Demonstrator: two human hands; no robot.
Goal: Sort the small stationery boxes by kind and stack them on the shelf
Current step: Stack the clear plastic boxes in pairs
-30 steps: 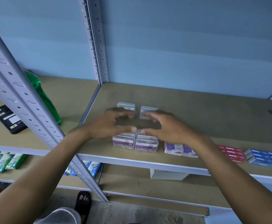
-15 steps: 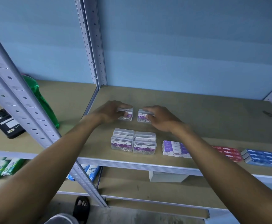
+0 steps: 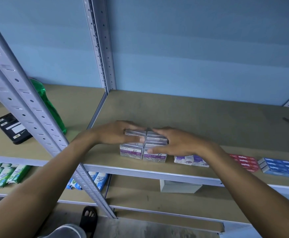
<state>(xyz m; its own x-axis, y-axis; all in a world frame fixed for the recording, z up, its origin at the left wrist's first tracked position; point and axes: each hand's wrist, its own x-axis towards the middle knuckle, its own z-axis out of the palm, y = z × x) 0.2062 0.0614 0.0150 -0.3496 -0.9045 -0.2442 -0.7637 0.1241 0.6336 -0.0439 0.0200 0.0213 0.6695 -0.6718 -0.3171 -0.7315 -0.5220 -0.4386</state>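
Since half a second ago, both hands have been drawn from the back boxes toward the shelf's front edge. One clear plastic paper-clip box (image 3: pixel 135 132) is pinched by the left hand (image 3: pixel 113 133), another (image 3: pixel 156 136) by the right hand (image 3: pixel 178 143), each directly above its own stack of clear paper-clip boxes (image 3: pixel 154 154) near the front edge of the brown shelf board (image 3: pixel 200 121). Long axes are aligned with that edge; only a straight lowering seems needed. Purple staple boxes (image 3: pixel 190 160) lie just right.
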